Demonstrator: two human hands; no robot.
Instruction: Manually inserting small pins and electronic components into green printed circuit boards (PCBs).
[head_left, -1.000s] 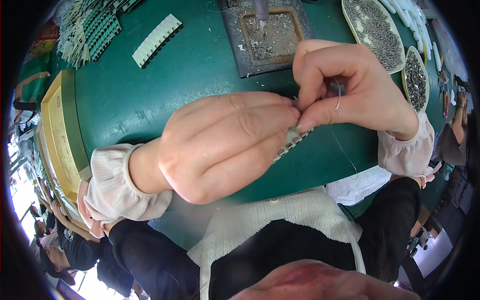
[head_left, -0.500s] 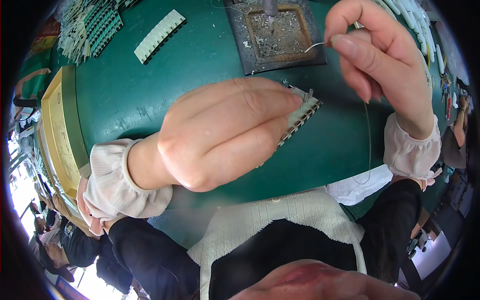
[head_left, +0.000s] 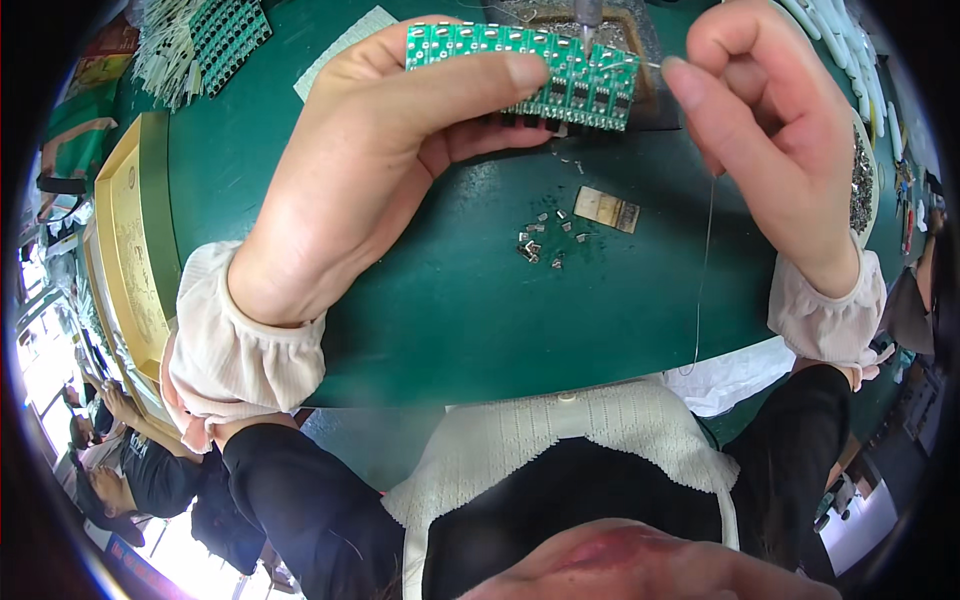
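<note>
My left hand (head_left: 340,180) grips a green circuit board panel (head_left: 585,75), thumb on top and fingers underneath. Its green face with solder points and black chips is up. A soldering iron (head_left: 588,14) points down at the panel's right part; whether its tip touches is hard to tell. My right hand (head_left: 790,150) pinches a thin solder wire (head_left: 709,250), whose short end reaches the panel's right edge. The rest of the wire hangs down in a loop. Below the panel, several tiny metal pieces (head_left: 530,248) lie beside a small flat rectangular piece (head_left: 607,209).
A dark stand with a square tray (head_left: 640,30) lies behind the panel. Another pale panel (head_left: 350,45) and stacked green boards (head_left: 230,40) are far left. A gold box (head_left: 137,250) stands left, a dish of small metal parts (head_left: 862,185) right. Other people sit at left.
My left hand has raised the panel from the table up to the iron, its green side now showing. This uncovers the tiny metal pieces. My right hand keeps its pinch on the wire.
</note>
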